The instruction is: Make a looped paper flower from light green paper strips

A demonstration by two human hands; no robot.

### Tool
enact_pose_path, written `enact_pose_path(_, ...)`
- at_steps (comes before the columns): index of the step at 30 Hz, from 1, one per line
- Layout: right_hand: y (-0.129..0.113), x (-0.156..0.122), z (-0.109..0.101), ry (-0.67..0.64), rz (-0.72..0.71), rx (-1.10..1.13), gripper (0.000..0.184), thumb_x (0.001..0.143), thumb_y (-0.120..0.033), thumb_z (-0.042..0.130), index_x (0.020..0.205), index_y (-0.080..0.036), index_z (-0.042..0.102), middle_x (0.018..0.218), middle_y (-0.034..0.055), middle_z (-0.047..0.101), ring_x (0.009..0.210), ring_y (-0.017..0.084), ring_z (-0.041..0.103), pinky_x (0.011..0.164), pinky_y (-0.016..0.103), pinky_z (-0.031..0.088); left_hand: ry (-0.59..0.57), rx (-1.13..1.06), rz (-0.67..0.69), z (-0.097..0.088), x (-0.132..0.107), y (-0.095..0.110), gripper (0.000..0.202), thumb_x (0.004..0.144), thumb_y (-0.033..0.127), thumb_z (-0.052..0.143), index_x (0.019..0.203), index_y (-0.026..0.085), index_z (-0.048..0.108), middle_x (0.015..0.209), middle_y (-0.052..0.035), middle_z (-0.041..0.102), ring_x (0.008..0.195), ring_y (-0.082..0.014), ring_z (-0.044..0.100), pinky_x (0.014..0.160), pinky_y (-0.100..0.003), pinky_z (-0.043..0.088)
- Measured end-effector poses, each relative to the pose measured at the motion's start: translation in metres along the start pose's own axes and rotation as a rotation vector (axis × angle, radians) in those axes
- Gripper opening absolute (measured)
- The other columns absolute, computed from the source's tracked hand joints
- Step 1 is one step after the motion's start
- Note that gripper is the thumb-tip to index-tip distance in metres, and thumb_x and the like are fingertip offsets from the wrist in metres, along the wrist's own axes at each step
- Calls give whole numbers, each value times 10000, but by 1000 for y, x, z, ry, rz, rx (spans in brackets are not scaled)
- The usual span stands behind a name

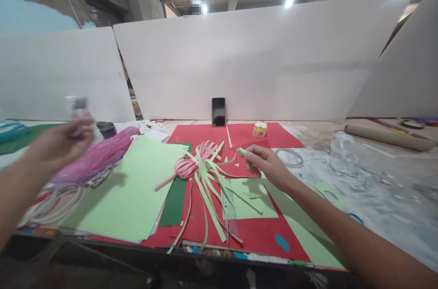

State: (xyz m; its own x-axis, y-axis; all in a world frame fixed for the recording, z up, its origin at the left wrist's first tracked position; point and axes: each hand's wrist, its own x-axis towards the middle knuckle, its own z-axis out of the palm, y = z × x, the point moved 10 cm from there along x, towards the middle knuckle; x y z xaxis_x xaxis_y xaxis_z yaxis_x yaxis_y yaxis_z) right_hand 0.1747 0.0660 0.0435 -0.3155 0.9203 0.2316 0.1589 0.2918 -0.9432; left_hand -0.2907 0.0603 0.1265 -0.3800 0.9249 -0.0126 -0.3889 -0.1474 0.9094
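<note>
My left hand [65, 138], raised at the left above a pink plastic bag [102, 157], is closed on a small object with a white and grey top [78, 103]; motion blur hides its kind. My right hand [262, 163] pinches a small light green paper piece [242, 152] between thumb and fingertips, above the red paper. To its left lies a bundle of light green paper strips [205, 175], fanning out over the table. Beside the strips are pink paper-strip balls [186, 168], one with a pink paper stick [164, 182].
Light green sheets [133, 188] and red sheets [239, 229] cover the table's middle. A clear ruler [230, 209] lies near the strips. Farther back are a black phone [218, 112] leaning upright and a yellow-labelled tub [260, 130]. A clear plastic jar [342, 154] and cardboard tube [386, 137] are right.
</note>
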Motion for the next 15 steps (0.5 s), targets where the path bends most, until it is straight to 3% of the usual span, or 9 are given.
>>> enact_pose_path(3, -4, 0, 6, 10, -5, -78, 327, 880, -505, 529, 821, -185, 562, 509, -59, 458, 456, 93, 405, 479, 237, 323, -312, -49, -191, 118, -44, -97, 285, 952, 43, 309, 716, 165, 410, 506, 65, 455, 330, -11, 352, 349, -104, 294)
enact_pose_path(5, -7, 3, 10, -8, -10, -142, 336, 885, -507, 522, 854, -178, 582, 506, -59, 444, 461, 96, 403, 484, 240, 322, -408, -22, -282, 173, -70, -158, 286, 941, 134, 417, 665, 186, 361, 444, 89, 335, 279, -27, 251, 298, -150, 196)
enact_pose_path(7, -10, 7, 14, -38, -21, -180, 349, 882, -517, 523, 872, -175, 591, 535, -45, 471, 479, 104, 429, 487, 245, 336, -526, 3, -338, 215, -89, -202, 262, 938, 243, 465, 707, 204, 348, 473, 102, 342, 276, -29, 209, 296, -153, 162)
enact_pose_path(10, -16, 11, 16, -45, -74, -157, 346, 885, -523, 517, 885, -184, 585, 572, -35, 494, 511, 114, 474, 499, 248, 370, -609, 33, -319, 247, -100, -229, 253, 877, 318, 577, 776, 220, 367, 499, 116, 385, 282, -28, 230, 304, -145, 199)
enact_pose_path(15, -15, 8, 16, 1, -124, -51, 286, 894, -481, 529, 904, -198, 570, 622, -30, 524, 531, 107, 505, 499, 237, 389, -751, 165, -215, 253, -108, -231, 303, 839, 421, 610, 887, 222, 386, 680, 68, 560, 293, -10, 302, 319, -157, 267)
